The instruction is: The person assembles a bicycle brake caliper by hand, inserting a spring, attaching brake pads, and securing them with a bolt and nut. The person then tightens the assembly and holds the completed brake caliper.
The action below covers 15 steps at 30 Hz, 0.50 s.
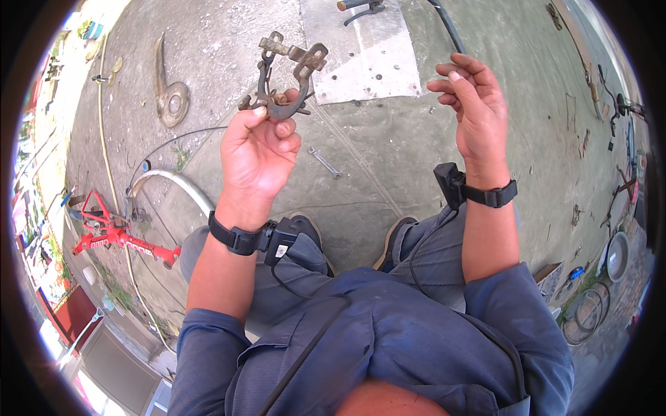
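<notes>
My left hand (pixel 260 149) is closed around the lower end of a rusty bicycle brake caliper (pixel 284 97) and holds it up over the ground. The caliper's two curved arms point away from me, each with a block-like brake shoe at its tip. My right hand (pixel 475 107) is raised at the right, well apart from the caliper, with its fingers half bent and spread. I see nothing in it. Beyond its fingertips lies the dark grip of a handlebar (pixel 449 26). A small wrench (pixel 325 163) lies on the ground between my hands.
A pale metal sheet (pixel 368 66) lies ahead, scattered with small parts, a brake lever (pixel 368 10) at its far end. To the left are a red bicycle frame (pixel 114 232), a curved fender (pixel 170 179) and a rusty coil (pixel 172 100). A grey basin (pixel 616 256) stands far right.
</notes>
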Tool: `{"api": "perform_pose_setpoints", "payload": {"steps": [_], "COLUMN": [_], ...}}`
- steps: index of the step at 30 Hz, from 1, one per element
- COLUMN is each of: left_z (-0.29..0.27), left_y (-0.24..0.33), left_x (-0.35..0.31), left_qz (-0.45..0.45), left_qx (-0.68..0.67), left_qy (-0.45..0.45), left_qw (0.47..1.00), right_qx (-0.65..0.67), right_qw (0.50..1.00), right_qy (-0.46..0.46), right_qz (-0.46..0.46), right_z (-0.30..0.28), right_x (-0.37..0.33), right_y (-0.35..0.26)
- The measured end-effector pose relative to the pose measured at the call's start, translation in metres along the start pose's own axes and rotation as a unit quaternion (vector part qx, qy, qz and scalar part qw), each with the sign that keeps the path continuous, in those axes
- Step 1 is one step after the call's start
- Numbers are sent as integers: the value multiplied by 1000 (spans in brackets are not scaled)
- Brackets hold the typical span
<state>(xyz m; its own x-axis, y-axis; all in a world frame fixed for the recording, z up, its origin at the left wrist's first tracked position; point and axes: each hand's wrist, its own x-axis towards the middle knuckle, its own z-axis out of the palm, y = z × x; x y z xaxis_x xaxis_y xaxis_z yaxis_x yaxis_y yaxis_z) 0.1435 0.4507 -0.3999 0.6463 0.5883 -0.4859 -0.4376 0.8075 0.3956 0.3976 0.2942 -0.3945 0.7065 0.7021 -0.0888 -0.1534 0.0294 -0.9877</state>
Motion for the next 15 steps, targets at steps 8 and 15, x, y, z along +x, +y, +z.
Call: {"api": "perform_pose_setpoints", "payload": {"steps": [8, 15], "left_z": [-1, 3], "left_y": [5, 4], "left_x": [-5, -9], "left_qz": [-16, -16], "left_qx": [-40, -39], "left_qy": [-99, -106], "left_qw": [994, 993], "right_qx": [4, -5], "right_qw": [1000, 1000], "right_qy": [3, -1], "right_qz": [4, -1], "right_z": [0, 1], "right_x": [0, -2], "right_y": [-1, -1]}}
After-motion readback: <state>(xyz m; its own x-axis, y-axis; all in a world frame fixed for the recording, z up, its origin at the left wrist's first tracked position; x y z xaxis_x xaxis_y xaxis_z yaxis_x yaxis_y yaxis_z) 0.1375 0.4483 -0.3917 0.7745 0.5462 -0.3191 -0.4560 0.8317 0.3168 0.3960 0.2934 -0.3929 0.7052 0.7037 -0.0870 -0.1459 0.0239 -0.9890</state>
